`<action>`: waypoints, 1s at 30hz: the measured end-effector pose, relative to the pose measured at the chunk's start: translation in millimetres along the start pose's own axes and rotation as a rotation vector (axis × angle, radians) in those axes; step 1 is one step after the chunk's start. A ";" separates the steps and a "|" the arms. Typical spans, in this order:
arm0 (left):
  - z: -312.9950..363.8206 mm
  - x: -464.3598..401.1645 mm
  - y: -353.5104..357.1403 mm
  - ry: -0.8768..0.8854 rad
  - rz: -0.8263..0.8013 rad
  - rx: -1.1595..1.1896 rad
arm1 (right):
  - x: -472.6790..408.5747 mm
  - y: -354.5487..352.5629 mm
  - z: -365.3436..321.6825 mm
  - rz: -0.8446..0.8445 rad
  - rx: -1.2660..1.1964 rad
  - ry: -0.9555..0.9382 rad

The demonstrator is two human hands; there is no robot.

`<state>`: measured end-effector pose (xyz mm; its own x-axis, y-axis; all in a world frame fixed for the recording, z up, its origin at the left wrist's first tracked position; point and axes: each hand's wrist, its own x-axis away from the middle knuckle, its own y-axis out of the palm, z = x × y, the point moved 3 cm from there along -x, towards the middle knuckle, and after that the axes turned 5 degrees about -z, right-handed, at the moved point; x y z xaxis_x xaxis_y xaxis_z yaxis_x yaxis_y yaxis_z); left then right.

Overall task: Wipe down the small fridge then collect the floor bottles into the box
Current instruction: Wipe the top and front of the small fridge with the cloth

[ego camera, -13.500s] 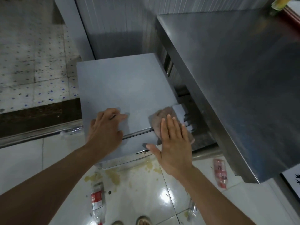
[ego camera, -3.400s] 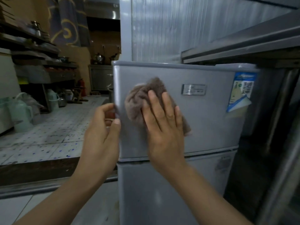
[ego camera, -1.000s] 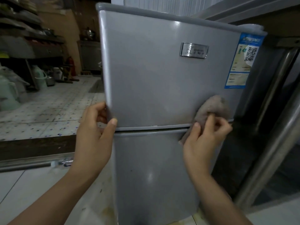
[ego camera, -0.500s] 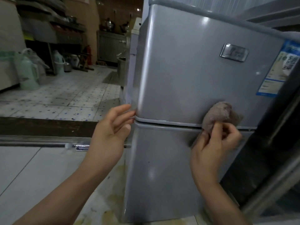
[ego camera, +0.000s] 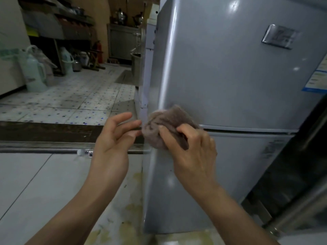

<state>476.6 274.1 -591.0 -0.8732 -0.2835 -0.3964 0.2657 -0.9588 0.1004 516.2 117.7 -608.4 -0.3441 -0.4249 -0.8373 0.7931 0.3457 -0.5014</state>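
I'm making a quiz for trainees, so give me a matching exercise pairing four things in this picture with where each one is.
Things:
1. cloth
2. left hand
3. badge
4. jug

Places:
A. upper right of the fridge door
B. on the tiled floor, far left
C. open, beside the fridge's left edge
D. bunched in the right hand at the door seam

Pairs: 1-D, 2-C, 3-A, 4-B

Lighting: dim and cool; we are seeing small white glints shining on the fridge (ego camera: 230, 71) door from above. Glare: a soft highlight is running down its left edge. Shadows: the gap right of the fridge is sinking into near-black. Blur: the badge (ego camera: 277, 37) and label (ego camera: 318, 76) are smearing, unreadable. Distortion: wide-angle bending is bowing the fridge's edges and the floor (ego camera: 35, 183) lines.
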 end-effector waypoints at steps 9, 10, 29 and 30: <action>-7.0 2.4 44.4 0.108 0.080 -0.191 | 65.4 -19.2 124.7 0.127 0.015 0.355; -8.8 1.1 44.5 0.118 0.105 -0.207 | 70.9 -19.3 136.1 0.146 0.037 0.434; -81.6 23.6 20.1 0.069 0.030 -0.537 | 171.9 14.4 154.2 0.009 -0.189 1.043; -82.9 24.1 19.9 0.053 0.016 -0.545 | 157.5 6.7 154.0 0.063 -0.181 1.019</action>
<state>494.6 249.7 -674.3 -0.8491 -0.2833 -0.4459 0.4646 -0.8022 -0.3749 544.6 -75.8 -710.1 -0.6330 0.4788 -0.6084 0.7664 0.4987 -0.4049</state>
